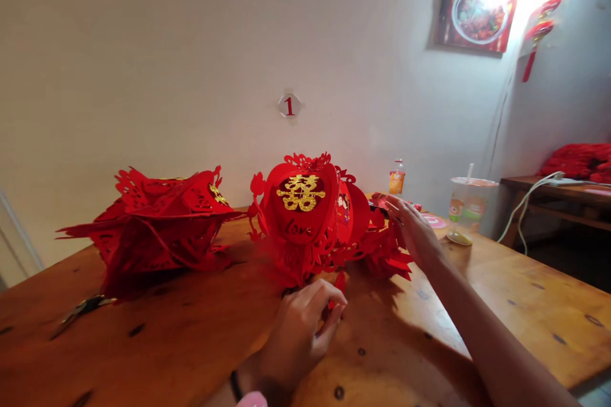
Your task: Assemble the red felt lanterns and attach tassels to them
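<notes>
Nearest the camera in the head view is the left hand (305,324), with a black wristband (235,386), coming in over the wooden surface (200,343) at six o'clock from the double-happiness lantern (310,222). That red lantern is upright near the middle of the view, its gold character and "Love" lettering facing the camera. The left grip is curled, thumb and forefinger close together, with a narrow red piece (340,282) showing just behind them; I cannot tell whether they are clamped on it. The right hand (413,229) reaches in at three o'clock, fingers long and nearly straight over loose red cut-outs (391,257); its thumb is hidden, so I cannot tell whether that grip is apart or together. A second red lantern (165,229) sits at nine o'clock, splayed and sagging, with a slim pointed tool (84,310) just beyond it at eight. Handling this well, I judge, calls for a light pinch on the solid edges, since the lacy parts look easy to crease or tear. One hand would best steady the body while the other eases a single panel at a time, keeping off the gold character, which might shed glitter. The right elbow should swing clear of the plastic cup (470,200) around three o'clock, farther out than the right hand, as a knock could spill it.
</notes>
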Demonstrator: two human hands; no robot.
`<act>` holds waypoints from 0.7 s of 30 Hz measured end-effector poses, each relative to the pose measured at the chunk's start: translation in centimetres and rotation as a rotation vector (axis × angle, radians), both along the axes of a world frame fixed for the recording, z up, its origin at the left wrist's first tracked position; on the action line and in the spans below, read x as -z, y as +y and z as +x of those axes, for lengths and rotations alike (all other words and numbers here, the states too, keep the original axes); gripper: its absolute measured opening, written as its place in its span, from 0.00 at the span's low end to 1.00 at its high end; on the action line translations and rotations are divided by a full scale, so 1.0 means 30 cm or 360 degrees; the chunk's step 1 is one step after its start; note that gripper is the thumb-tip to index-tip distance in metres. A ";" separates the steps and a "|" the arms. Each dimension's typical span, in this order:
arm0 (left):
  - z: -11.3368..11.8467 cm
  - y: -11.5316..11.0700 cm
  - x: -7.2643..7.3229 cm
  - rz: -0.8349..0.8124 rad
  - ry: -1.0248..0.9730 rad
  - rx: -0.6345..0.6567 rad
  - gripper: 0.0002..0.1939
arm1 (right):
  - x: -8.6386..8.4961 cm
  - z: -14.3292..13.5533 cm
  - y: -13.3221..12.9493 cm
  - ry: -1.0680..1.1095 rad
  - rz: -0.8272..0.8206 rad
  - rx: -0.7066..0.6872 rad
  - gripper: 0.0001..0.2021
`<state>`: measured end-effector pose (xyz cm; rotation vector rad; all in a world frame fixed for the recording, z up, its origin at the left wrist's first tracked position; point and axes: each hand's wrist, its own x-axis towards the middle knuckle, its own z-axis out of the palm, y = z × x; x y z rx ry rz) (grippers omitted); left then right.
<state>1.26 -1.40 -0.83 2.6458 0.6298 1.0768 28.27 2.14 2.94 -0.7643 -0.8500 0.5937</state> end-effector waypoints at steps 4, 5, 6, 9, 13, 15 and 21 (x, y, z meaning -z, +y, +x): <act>-0.003 0.007 0.007 0.0062 0.0023 0.0022 0.05 | 0.008 -0.009 0.009 0.0033 0.0100 -0.0043 0.14; -0.003 0.011 0.009 0.0098 0.0022 0.0034 0.05 | 0.010 -0.012 0.012 0.0061 0.0096 -0.0062 0.13; -0.003 0.016 0.012 0.0134 0.0021 0.0045 0.05 | 0.011 -0.015 0.014 0.0092 0.0085 -0.0081 0.13; -0.001 0.024 0.015 0.0196 0.0009 0.0059 0.05 | 0.010 -0.024 0.016 0.0131 0.0076 -0.0147 0.12; -0.001 0.020 0.010 0.0173 0.0006 0.0059 0.04 | 0.005 -0.022 0.014 0.0183 0.0146 -0.0162 0.08; -0.003 0.018 0.010 0.0157 0.0013 0.0064 0.04 | 0.004 -0.014 0.016 0.0233 0.0179 -0.0128 0.08; -0.004 0.016 0.009 0.0057 -0.0015 0.0096 0.05 | -0.013 -0.009 -0.013 0.0209 0.0225 0.0261 0.07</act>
